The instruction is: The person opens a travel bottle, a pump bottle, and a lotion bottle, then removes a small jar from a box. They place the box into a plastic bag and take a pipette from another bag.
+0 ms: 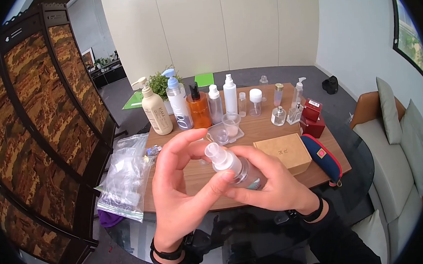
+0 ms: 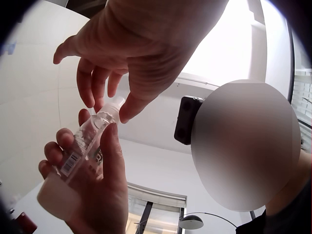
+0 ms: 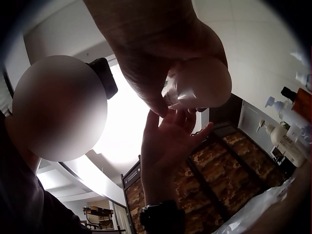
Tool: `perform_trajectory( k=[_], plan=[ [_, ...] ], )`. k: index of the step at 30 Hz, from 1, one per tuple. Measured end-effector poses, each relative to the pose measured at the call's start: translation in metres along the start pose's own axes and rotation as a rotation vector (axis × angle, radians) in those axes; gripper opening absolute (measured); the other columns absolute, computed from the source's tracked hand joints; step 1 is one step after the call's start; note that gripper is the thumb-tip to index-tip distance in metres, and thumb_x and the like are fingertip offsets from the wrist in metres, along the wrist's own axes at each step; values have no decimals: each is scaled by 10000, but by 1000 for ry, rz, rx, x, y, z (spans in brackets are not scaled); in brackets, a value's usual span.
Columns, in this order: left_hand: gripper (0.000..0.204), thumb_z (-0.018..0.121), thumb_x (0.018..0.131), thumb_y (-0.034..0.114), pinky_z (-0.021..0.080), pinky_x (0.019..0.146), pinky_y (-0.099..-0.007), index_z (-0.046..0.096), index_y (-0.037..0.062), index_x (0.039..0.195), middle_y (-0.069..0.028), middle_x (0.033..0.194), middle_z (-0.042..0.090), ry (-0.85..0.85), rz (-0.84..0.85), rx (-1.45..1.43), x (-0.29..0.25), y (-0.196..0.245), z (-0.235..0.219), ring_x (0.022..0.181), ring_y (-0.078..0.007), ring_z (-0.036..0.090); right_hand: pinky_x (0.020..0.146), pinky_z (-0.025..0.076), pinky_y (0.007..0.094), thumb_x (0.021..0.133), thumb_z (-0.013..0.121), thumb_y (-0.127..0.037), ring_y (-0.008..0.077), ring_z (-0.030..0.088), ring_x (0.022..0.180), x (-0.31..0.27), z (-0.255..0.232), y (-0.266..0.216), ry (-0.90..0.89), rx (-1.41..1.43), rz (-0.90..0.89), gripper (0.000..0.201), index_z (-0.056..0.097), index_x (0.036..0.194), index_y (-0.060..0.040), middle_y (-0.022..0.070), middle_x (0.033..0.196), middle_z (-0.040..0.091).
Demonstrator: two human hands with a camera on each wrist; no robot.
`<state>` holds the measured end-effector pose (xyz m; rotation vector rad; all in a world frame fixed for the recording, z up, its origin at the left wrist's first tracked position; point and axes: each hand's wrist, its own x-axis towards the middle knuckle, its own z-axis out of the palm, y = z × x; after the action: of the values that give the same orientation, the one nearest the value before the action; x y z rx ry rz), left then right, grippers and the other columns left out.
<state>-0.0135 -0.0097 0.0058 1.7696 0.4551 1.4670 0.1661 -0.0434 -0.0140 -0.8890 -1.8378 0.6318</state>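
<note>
In front of my chest, tilted toward the left, is a small clear spray bottle with a white spray top. My right hand grips its body, fingers along the far side and thumb on the near side. At the collar, my left hand pinches the spray top between thumb and fingers, its index finger raised away. The left wrist view shows the bottle's barcode label and the left thumb and fingers on either side of the white collar. From the right wrist, the bottle's base faces the camera.
A wooden table carries pump bottles, an amber bottle, a white spray bottle, perfume bottles, a cardboard box, red boxes and a navy pouch. Clear plastic bags lie at the left edge.
</note>
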Motion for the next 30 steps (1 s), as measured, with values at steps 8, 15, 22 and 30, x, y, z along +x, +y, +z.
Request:
perform_trajectory(
  k=[8, 15, 22, 30],
  plan=[
    [601, 720, 779, -4, 413, 977, -335, 426, -16, 1303, -146, 1107, 652, -83, -98, -183, 2, -2, -5, 1052, -171, 594, 836, 475, 298, 866, 698, -226, 144, 588, 1028, -3, -1, -4, -84, 333, 153, 632, 385, 1366, 1, 89, 1141, 589],
    [681, 740, 783, 59, 412, 995, -364, 366, -13, 1348, -209, 1168, 625, -109, -173, -346, 2, -2, 0, 1113, -214, 582, 749, 473, 257, 869, 696, -228, 101, 577, 955, -3, 2, -3, -88, 334, 179, 619, 395, 1353, 12, 61, 1058, 610],
    [716, 766, 758, 29, 400, 993, -356, 376, -4, 1357, -112, 1034, 643, -51, -26, -199, 4, -11, -1, 1096, -178, 568, 747, 473, 256, 856, 709, -252, 97, 580, 946, -6, -1, -9, -88, 348, 211, 615, 414, 1329, 9, 56, 1043, 611],
    [686, 708, 800, 9, 407, 994, -348, 339, -11, 1378, -137, 1088, 624, -62, -212, -356, 1, 2, 3, 1088, -193, 569, 839, 464, 275, 863, 700, -217, 119, 564, 1031, -1, 3, -12, -41, 520, 166, 633, 382, 1358, 16, 81, 1124, 589]
  ],
)
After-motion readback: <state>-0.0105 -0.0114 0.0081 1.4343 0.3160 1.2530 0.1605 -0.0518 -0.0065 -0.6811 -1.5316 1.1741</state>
